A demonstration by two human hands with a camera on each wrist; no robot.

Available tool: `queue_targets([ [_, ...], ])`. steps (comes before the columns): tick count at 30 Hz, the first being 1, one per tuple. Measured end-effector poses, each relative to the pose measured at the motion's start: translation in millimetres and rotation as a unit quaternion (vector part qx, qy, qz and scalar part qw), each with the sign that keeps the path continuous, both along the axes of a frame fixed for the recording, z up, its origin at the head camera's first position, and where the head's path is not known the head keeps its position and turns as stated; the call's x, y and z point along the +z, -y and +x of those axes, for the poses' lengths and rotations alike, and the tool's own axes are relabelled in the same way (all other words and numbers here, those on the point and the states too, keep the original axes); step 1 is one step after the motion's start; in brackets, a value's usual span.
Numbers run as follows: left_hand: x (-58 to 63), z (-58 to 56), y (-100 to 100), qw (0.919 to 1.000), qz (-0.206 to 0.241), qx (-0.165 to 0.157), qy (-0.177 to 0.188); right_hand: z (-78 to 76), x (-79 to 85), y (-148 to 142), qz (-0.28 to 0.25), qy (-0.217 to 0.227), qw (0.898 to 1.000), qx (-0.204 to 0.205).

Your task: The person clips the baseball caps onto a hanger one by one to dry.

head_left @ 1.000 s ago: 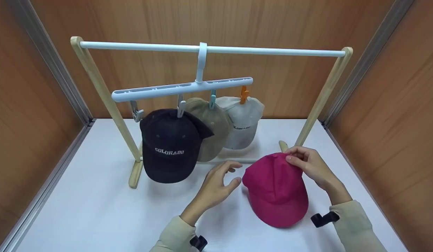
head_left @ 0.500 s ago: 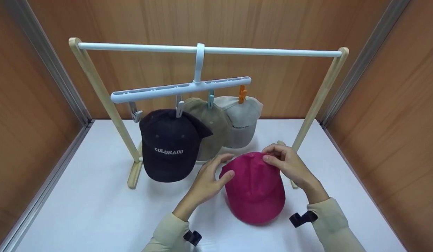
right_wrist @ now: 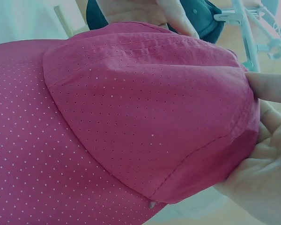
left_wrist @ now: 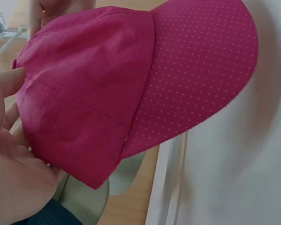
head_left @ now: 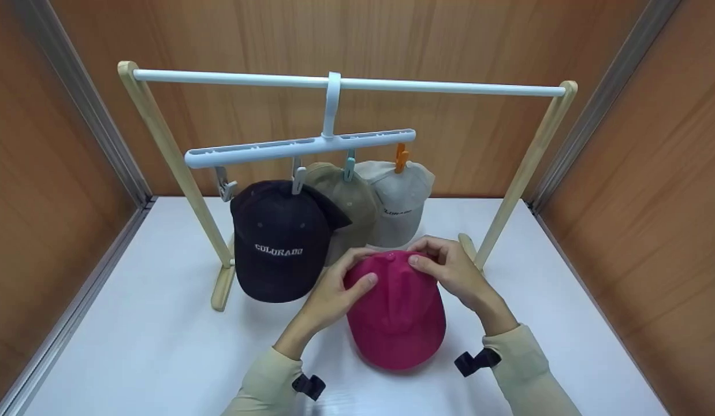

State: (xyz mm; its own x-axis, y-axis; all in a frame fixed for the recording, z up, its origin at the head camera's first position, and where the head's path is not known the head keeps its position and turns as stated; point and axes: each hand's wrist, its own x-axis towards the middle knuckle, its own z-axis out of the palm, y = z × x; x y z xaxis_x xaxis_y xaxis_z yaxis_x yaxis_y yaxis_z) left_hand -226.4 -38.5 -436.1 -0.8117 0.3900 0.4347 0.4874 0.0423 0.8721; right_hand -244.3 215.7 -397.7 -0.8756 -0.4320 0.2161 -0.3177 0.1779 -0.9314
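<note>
A deep pink baseball cap hangs between both hands above the white table, its brim toward the person. Dotted perforations cover its cloth in the left wrist view. My right hand pinches the crown's upper right edge, thumb in front and fingers behind. At the upper left of the crown, my left hand grips the cap with its thumb on the front; its other fingers are partly hidden behind the cloth. Close behind the left hand hangs a navy cap lettered COLORADO.
A light blue hanger hangs from the white rod of a wooden rack. Clips hold the navy cap, an olive cap and a pale grey cap. A grey clip at the left end holds nothing. Wooden walls surround the table.
My right hand has carried the pink cap leftward. My left hand, apart from the cap a second ago, now holds its left side. The hanging caps stay in place.
</note>
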Motion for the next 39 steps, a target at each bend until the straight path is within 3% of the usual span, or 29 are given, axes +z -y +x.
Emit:
queue_targets([
  [3,9.6,5.1,3.0,0.9999,0.014,0.002,-0.008,1.2,0.8,3.8,-0.004,-0.001,1.000,-0.002],
  [11,-8.9,-9.9,13.2,0.9993,0.020,0.028,-0.010,3.2,0.8,14.7,-0.011,0.003,1.000,-0.010],
  [22,2.1,-4.3,27.5,0.9991,0.026,0.032,-0.014,4.1,0.7,28.8,-0.024,-0.001,1.000,-0.011],
  [32,11.2,1.0,37.1,0.9983,0.013,0.054,-0.016,8.2,2.1,40.0,0.007,-0.039,0.999,-0.027],
  [39,21.8,7.0,45.0,0.9967,0.008,0.078,-0.023,21.9,20.8,52.2,0.017,-0.073,0.997,-0.015],
])
